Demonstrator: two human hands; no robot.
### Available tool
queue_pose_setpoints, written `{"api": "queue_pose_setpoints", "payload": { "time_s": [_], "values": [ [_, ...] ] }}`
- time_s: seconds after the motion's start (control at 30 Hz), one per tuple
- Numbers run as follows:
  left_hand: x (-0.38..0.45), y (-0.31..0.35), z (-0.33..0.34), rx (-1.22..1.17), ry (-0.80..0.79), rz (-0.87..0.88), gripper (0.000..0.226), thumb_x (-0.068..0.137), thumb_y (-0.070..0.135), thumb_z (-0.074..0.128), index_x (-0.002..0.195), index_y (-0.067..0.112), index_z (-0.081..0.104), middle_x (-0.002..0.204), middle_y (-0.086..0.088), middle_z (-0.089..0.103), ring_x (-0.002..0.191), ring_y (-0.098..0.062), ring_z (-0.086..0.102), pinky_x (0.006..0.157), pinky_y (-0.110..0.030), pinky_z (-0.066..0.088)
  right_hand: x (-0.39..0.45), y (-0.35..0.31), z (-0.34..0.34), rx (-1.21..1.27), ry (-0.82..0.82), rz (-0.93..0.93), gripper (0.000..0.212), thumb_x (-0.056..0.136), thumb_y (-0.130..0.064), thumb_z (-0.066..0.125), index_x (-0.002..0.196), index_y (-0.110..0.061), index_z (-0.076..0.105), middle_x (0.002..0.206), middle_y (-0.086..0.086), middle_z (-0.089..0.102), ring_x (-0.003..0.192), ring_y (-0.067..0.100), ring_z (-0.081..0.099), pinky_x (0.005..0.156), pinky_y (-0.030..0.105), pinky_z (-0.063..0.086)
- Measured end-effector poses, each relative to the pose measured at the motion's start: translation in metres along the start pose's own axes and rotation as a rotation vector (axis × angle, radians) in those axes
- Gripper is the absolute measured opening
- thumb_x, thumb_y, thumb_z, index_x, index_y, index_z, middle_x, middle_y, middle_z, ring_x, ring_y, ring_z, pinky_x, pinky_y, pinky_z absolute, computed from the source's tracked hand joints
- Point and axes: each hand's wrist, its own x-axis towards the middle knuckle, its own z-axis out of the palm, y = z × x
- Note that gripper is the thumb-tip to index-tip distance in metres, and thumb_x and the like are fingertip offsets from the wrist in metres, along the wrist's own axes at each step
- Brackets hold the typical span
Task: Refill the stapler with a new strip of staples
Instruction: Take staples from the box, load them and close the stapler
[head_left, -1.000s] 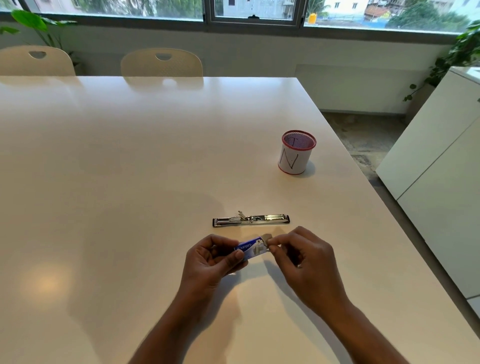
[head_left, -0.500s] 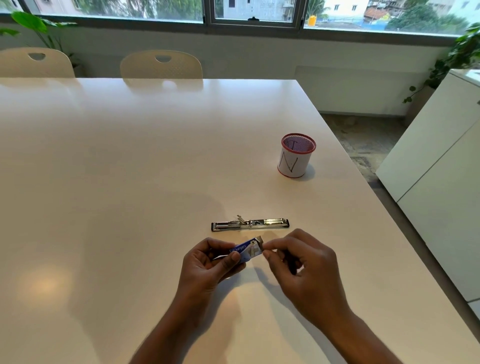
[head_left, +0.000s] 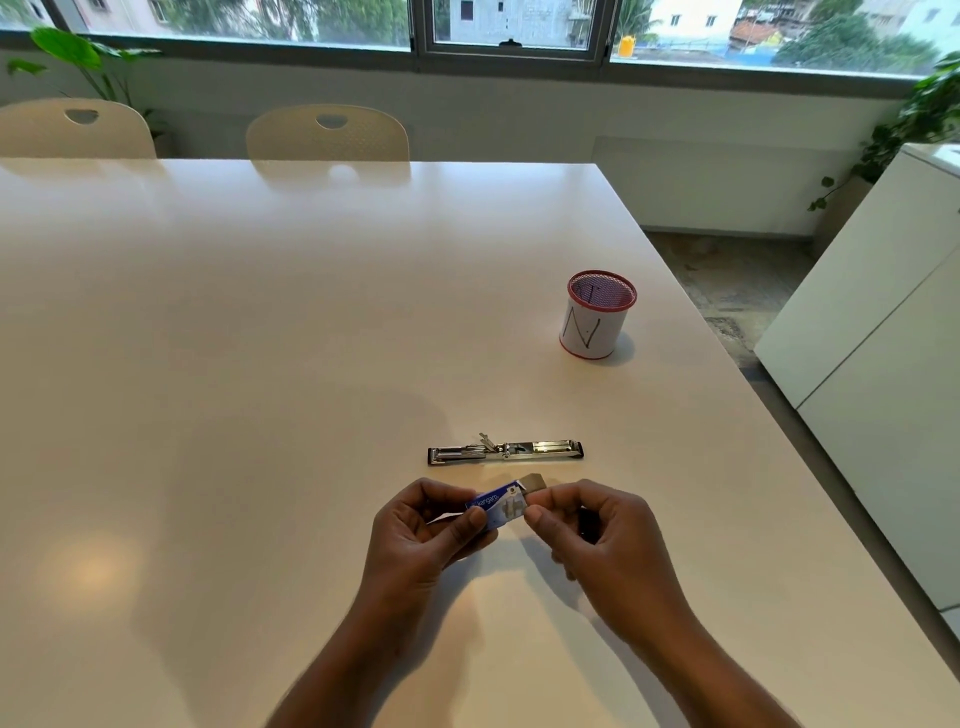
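Near the table's front edge, the left hand grips the small blue staple box, thumb on top. The right hand pinches its open end flap. The stapler lies opened flat just behind. If the box tips, I think staples may spill and break apart.

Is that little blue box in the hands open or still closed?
Open: the blue staple box has its end flap lifted at the right end, by the right hand. The left hand holds the box.
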Motion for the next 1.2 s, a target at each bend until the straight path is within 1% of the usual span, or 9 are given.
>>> {"api": "queue_pose_setpoints", "payload": {
  "time_s": [0.17, 0.33, 0.47, 0.6, 0.77, 0.83, 0.93, 1.1, 1.2],
  "values": [
    [-0.001, 0.001, 0.001, -0.023, -0.002, -0.026, 0.040, 0.068, 0.022, 0.096, 0.097, 0.005, 0.075, 0.110, -0.026, 0.078, 0.102, -0.042, 0.079, 0.077, -0.031, 0.066, -0.003, 0.000, -0.002, 0.064, 0.155, -0.033, 0.013, 0.086, -0.023, 0.081, 0.092, -0.033, 0.075, 0.071, -0.001, 0.071, 0.062, 0.023, 0.066, 0.053, 0.036, 0.058],
    [-0.002, 0.003, 0.001, -0.008, -0.001, -0.016, 0.033, 0.072, 0.018, 0.092, 0.097, 0.004, 0.075, 0.109, -0.024, 0.079, 0.101, -0.042, 0.079, 0.077, -0.031, 0.066, 0.002, 0.002, 0.000, 0.189, 0.068, 0.038, 0.007, 0.088, -0.023, 0.079, 0.087, -0.029, 0.082, 0.066, 0.000, 0.073, 0.054, 0.009, 0.061, 0.051, 0.023, 0.052],
    [-0.003, 0.004, 0.002, 0.001, -0.002, -0.014, 0.031, 0.071, 0.019, 0.090, 0.095, 0.006, 0.076, 0.107, -0.024, 0.079, 0.100, -0.043, 0.079, 0.076, -0.032, 0.067, 0.005, 0.004, 0.002, 0.112, 0.082, -0.008, 0.008, 0.087, -0.026, 0.079, 0.087, -0.034, 0.080, 0.068, -0.003, 0.073, 0.056, 0.011, 0.062, 0.051, 0.026, 0.053],
    [-0.002, 0.005, 0.001, -0.003, -0.012, -0.027, 0.023, 0.074, 0.015, 0.087, 0.092, 0.006, 0.076, 0.107, -0.026, 0.079, 0.098, -0.046, 0.079, 0.076, -0.034, 0.068, 0.006, 0.007, 0.001, -0.017, 0.086, -0.133, 0.008, 0.085, -0.039, 0.074, 0.093, -0.037, 0.077, 0.084, -0.011, 0.075, 0.074, 0.020, 0.068, 0.058, 0.044, 0.060],
    [-0.001, 0.008, 0.001, 0.002, -0.053, -0.041, 0.017, 0.074, 0.012, 0.086, 0.089, 0.011, 0.079, 0.106, -0.027, 0.079, 0.096, -0.042, 0.080, 0.072, -0.030, 0.067, 0.017, 0.014, -0.011, -0.092, -0.052, -0.267, 0.030, 0.092, -0.016, 0.075, 0.114, -0.037, 0.074, 0.084, -0.012, 0.065, 0.070, 0.021, 0.060, 0.061, 0.050, 0.056],
    [-0.001, 0.008, 0.000, 0.020, -0.070, -0.049, 0.016, 0.074, 0.013, 0.087, 0.089, 0.014, 0.079, 0.105, -0.026, 0.079, 0.095, -0.040, 0.080, 0.071, -0.029, 0.066, 0.020, 0.014, -0.018, -0.125, -0.152, -0.303, 0.035, 0.095, -0.019, 0.071, 0.124, -0.039, 0.071, 0.087, -0.010, 0.062, 0.071, 0.021, 0.056, 0.062, 0.047, 0.055],
    [0.000, 0.009, -0.002, 0.065, -0.085, -0.058, 0.015, 0.076, 0.011, 0.085, 0.089, 0.015, 0.079, 0.105, -0.024, 0.080, 0.096, -0.041, 0.080, 0.070, -0.029, 0.067, 0.025, 0.015, -0.028, -0.215, -0.234, -0.389, 0.028, 0.097, -0.020, 0.065, 0.122, -0.031, 0.074, 0.097, -0.001, 0.063, 0.078, 0.020, 0.059, 0.062, 0.033, 0.054],
    [-0.001, 0.008, -0.003, 0.056, -0.085, -0.052, 0.014, 0.077, 0.010, 0.083, 0.090, 0.014, 0.080, 0.103, -0.022, 0.080, 0.094, -0.037, 0.081, 0.070, -0.029, 0.067, 0.026, 0.018, -0.033, -0.191, -0.225, -0.422, 0.024, 0.093, -0.018, 0.067, 0.114, -0.024, 0.076, 0.093, -0.007, 0.061, 0.076, 0.021, 0.060, 0.060, 0.039, 0.054],
    [-0.002, 0.009, -0.002, 0.040, -0.083, -0.065, 0.013, 0.077, 0.009, 0.083, 0.090, 0.013, 0.081, 0.104, -0.023, 0.080, 0.094, -0.037, 0.080, 0.069, -0.029, 0.066, 0.026, 0.021, -0.032, -0.229, -0.192, -0.492, 0.023, 0.094, -0.016, 0.069, 0.115, -0.022, 0.076, 0.094, -0.010, 0.060, 0.076, 0.017, 0.060, 0.062, 0.032, 0.054]
  ]
}}
